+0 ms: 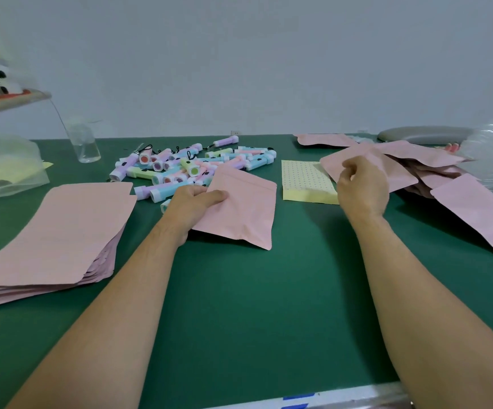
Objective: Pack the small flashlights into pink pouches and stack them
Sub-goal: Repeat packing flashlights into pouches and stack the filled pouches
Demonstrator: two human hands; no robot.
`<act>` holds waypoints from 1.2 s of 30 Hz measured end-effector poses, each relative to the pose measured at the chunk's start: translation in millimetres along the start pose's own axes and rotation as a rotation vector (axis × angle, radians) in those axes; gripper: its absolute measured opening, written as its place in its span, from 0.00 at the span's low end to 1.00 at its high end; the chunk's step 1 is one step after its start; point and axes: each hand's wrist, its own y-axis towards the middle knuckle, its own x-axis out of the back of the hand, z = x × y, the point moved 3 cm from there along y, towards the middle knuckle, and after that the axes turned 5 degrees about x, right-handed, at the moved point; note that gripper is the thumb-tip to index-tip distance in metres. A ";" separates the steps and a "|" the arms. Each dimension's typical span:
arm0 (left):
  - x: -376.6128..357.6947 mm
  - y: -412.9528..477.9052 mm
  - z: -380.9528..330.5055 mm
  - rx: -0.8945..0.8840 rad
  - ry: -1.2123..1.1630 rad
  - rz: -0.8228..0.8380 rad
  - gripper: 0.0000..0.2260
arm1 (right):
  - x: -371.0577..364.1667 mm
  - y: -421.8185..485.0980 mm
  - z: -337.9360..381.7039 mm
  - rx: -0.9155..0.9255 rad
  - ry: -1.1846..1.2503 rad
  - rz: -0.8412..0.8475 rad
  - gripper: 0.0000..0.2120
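Left hand [193,202]: thumb and curled fingers grip the left edge of the held pouch [239,211], low over the table [254,305]
Right hand [363,187]: curled fingers pinch the edge of the topmost of the loose pouches [416,163], at right
Flashlights [186,165]: heaped just beyond the left hand
Stacked pouches [53,234]: far left
Yellow dotted pad [307,181]: between the hands
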 end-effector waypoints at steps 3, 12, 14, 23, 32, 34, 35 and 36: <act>-1.5 -0.6 -0.2 0.013 0.025 -0.032 0.15 | -9.7 -1.6 5.8 0.083 -0.046 0.116 0.13; -6.5 -2.9 -1.6 0.017 0.092 -0.060 0.12 | -46.9 -15.4 36.0 0.165 -0.322 0.373 0.15; -7.2 -2.4 -2.1 0.013 0.097 -0.079 0.11 | -46.7 -15.7 37.9 0.181 -0.338 0.378 0.13; -7.9 -3.5 -3.1 0.010 0.128 -0.084 0.10 | -44.2 -16.5 37.9 0.104 -0.229 0.467 0.10; -9.4 0.0 -2.4 -0.008 0.155 -0.113 0.13 | -44.6 -16.4 41.9 0.127 -0.010 0.362 0.13; -10.1 0.4 -2.3 -0.010 0.164 -0.111 0.13 | -44.4 -17.2 51.5 0.160 0.115 0.384 0.10; -10.4 0.4 -2.3 -0.011 0.166 -0.110 0.13 | -44.9 -20.0 58.7 0.176 0.202 0.427 0.09; -10.3 0.5 -2.2 -0.015 0.166 -0.108 0.13 | -45.4 -24.3 67.3 0.189 0.298 0.482 0.08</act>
